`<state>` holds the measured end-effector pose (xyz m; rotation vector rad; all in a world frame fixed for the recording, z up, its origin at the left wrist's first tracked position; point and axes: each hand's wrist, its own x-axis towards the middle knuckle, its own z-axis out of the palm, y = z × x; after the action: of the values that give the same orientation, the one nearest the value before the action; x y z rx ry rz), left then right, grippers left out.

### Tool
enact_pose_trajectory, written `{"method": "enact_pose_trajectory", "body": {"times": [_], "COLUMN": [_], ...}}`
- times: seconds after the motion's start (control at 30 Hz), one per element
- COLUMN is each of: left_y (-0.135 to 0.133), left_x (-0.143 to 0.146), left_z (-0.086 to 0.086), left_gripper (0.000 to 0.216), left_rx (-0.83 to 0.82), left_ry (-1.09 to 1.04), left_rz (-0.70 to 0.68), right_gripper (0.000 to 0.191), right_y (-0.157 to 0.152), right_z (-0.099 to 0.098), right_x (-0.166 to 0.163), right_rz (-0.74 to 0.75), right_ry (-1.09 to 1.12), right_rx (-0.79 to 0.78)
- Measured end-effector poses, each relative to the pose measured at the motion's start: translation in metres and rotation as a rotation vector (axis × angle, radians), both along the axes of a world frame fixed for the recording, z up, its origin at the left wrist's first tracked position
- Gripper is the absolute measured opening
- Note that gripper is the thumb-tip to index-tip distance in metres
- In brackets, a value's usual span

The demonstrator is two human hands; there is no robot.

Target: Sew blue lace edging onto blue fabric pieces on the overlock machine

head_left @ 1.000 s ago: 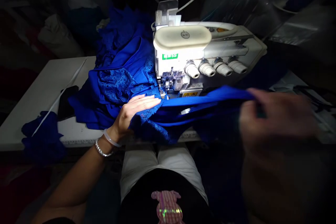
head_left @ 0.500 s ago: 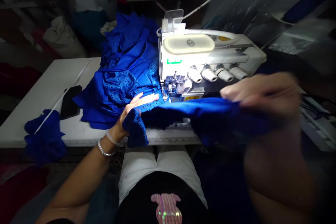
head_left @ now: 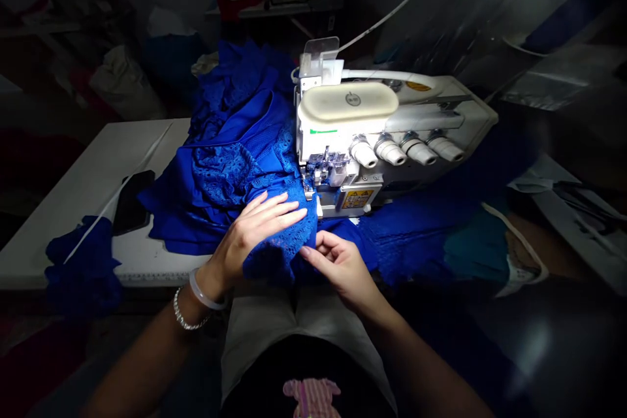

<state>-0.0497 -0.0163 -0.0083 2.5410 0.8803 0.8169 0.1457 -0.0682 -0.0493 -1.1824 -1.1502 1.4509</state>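
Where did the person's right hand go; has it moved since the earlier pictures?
Yes, the right hand moved left, now in front of the overlock sewing machine.

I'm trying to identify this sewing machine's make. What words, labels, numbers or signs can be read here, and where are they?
Nothing can be read for certain on the sewing machine:
Green label on the front: seen edge-on, unreadable.
Round logo on the cream top cover: too small to read.
Yellow warning sticker on the lower front: too small to read.
Orange sticker on top: too small to read.
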Motion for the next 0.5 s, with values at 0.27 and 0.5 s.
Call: {"method": "enact_pose_trajectory", "body": {"times": [0.27, 0.5], "left_y": [-0.026, -0.056], "left_x": [0.008, 0.025], "left_z": [0.012, 0.022], "left_gripper": [0.033, 0.022], "left_rx": [0.201, 0.344], "left_ry": [-0.051, -0.006], "left_rz": [-0.144, -0.217], "right_gripper": [0.028, 0.049], "right_y": [-0.013, -0.02], "right_z": [0.01, 0.019], "right_x": [-0.001, 0.003], "right_rz": [0.102, 0.27], "right_ry": [0.355, 0.614], "right_rx": [-0.086, -0.304]}}
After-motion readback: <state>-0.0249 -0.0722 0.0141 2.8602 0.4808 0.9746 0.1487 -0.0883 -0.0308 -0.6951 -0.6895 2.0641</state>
